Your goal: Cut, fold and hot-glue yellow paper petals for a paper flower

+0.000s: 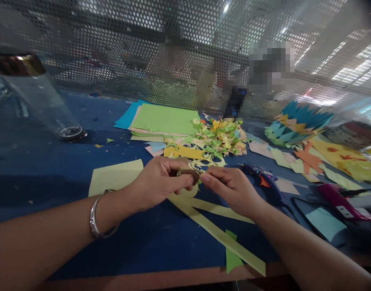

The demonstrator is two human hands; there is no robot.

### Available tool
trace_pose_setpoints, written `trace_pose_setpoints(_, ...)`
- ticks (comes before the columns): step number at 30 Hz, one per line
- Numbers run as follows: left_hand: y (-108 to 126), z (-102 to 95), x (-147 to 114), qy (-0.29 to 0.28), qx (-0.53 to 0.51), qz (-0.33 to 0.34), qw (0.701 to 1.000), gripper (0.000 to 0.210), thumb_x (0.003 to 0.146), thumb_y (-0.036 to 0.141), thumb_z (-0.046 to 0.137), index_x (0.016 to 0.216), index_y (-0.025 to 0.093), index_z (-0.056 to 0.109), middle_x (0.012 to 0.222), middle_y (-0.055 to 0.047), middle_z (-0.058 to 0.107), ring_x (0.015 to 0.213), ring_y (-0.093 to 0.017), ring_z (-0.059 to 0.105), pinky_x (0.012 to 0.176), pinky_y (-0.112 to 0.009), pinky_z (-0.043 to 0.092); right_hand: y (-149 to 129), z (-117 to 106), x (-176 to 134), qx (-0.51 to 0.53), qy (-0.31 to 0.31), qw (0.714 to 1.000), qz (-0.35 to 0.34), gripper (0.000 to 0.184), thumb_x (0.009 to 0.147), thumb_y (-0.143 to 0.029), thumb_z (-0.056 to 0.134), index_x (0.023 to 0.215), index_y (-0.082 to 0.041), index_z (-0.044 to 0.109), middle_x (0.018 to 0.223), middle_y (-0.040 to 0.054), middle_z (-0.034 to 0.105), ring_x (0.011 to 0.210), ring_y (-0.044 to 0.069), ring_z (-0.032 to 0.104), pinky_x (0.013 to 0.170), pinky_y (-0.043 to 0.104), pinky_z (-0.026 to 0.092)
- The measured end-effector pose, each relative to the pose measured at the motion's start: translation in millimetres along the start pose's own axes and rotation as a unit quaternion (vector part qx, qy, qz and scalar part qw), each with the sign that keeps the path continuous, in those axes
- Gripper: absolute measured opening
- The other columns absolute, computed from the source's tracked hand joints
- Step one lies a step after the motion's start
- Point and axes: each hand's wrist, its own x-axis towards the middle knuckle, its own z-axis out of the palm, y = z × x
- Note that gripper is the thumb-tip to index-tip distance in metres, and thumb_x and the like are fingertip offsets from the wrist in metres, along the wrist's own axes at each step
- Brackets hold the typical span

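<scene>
My left hand (161,180), with a silver bangle on its wrist, pinches a small round brownish piece (188,172) that has pale yellow paper at its edge. What exactly it is, the fingers partly hide. The fingertips of my right hand (230,188) are pressed together at the right edge of that piece. Below both hands, long pale yellow paper strips (222,232) run toward the front of the table. A pale yellow sheet (112,176) lies beside my left hand. Right behind the hands are cut yellow paper scraps (185,152).
A glue gun (270,186) lies right of my right hand, near a magenta power strip (340,202). Behind stand a stack of coloured paper (164,119), a heap of curled paper pieces (222,135) and a zigzag paper crown (294,125). A clear bottle (49,101) is at left.
</scene>
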Motion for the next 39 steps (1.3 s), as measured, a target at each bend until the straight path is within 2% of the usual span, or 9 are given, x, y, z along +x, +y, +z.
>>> trace_pose_setpoints(6,-0.2,-0.2,0.6,-0.022,0.014,0.006,1.000,0.016,0.086,0.022,0.059,0.083,0.015,0.073,0.073,0.000,0.063,0.066,-0.011,0.053,0.057,-0.020,0.043,2.1,0.6,1.5,0.004,0.035,0.998,0.045,0.044,0.098,-0.055,0.049,0.073,-0.019,0.055,0.062,-0.0042,0.036,0.057,0.011,0.032,0.052,0.028,0.023)
trace_pose_setpoints(9,-1.1,0.4,1.1,-0.042,0.024,0.009,0.999,0.017,0.085,0.021,0.059,0.074,0.014,0.068,0.070,0.001,0.058,0.065,-0.011,0.048,0.059,-0.022,0.041,2.8,2.7,2.3,0.004,0.045,0.998,0.041,0.039,0.095,-0.055,0.054,0.079,-0.019,0.057,0.066,-0.0038,0.039,0.060,0.011,0.034,0.054,0.027,0.026)
trace_pose_setpoints(15,-8.0,1.0,2.4,-0.062,0.097,-0.003,0.993,0.017,0.081,0.022,0.060,0.067,0.014,0.064,0.061,0.004,0.048,0.059,-0.010,0.039,0.058,-0.024,0.032,-0.4,9.9,0.7,0.009,0.037,0.999,0.017,0.023,0.090,-0.040,0.065,0.083,-0.018,0.061,0.064,-0.0050,0.047,0.056,0.009,0.037,0.052,0.025,0.030)
trace_pose_setpoints(18,-9.9,1.0,3.0,-0.047,0.105,-0.014,0.993,0.018,0.080,0.025,0.061,0.065,0.015,0.064,0.060,0.004,0.047,0.058,-0.010,0.040,0.057,-0.024,0.032,-1.9,11.6,1.3,0.001,0.050,0.999,0.011,0.020,0.090,-0.035,0.064,0.081,-0.017,0.061,0.064,-0.0046,0.047,0.056,0.008,0.037,0.052,0.024,0.030)
trace_pose_setpoints(21,-10.3,1.9,4.2,-0.027,0.054,-0.017,0.998,0.022,0.080,0.028,0.066,0.063,0.015,0.061,0.060,0.005,0.047,0.058,-0.010,0.043,0.057,-0.024,0.034,-1.3,11.4,1.7,0.007,0.075,0.997,0.018,0.021,0.089,-0.036,0.065,0.081,-0.017,0.062,0.064,-0.0047,0.046,0.054,0.008,0.035,0.049,0.024,0.028)
trace_pose_setpoints(26,-10.8,5.0,3.8,0.010,-0.055,-0.015,0.998,0.020,0.081,0.035,0.072,0.079,0.016,0.072,0.080,-0.002,0.068,0.073,-0.013,0.060,0.068,-0.025,0.048,0.4,10.5,1.0,0.070,0.108,0.991,0.025,0.018,0.088,-0.033,0.066,0.083,-0.017,0.061,0.065,-0.0049,0.047,0.055,0.008,0.037,0.050,0.024,0.029)
trace_pose_setpoints(29,-10.2,5.2,2.4,0.019,-0.094,-0.020,0.995,0.020,0.084,0.037,0.070,0.089,0.018,0.074,0.086,-0.004,0.072,0.081,-0.014,0.064,0.073,-0.024,0.051,0.5,9.9,1.7,0.071,0.106,0.992,0.026,0.020,0.089,-0.036,0.067,0.085,-0.018,0.061,0.066,-0.0046,0.047,0.058,0.009,0.038,0.052,0.024,0.031)
trace_pose_setpoints(34,-7.1,2.0,2.5,0.048,-0.090,0.001,0.995,0.019,0.084,0.035,0.072,0.076,0.017,0.072,0.073,0.000,0.068,0.068,-0.010,0.061,0.066,-0.022,0.049,2.6,7.5,1.9,0.044,0.082,0.996,0.014,0.033,0.096,-0.050,0.056,0.086,-0.019,0.061,0.067,-0.0040,0.043,0.060,0.009,0.037,0.054,0.026,0.029)
trace_pose_setpoints(39,-4.8,2.0,2.1,0.064,-0.065,0.023,0.996,0.022,0.084,0.034,0.072,0.074,0.015,0.071,0.069,0.000,0.065,0.064,-0.010,0.057,0.063,-0.022,0.047,4.4,7.2,1.4,0.063,0.050,0.996,0.023,0.038,0.100,-0.053,0.048,0.083,-0.020,0.057,0.062,-0.0053,0.038,0.054,0.008,0.033,0.050,0.025,0.025)
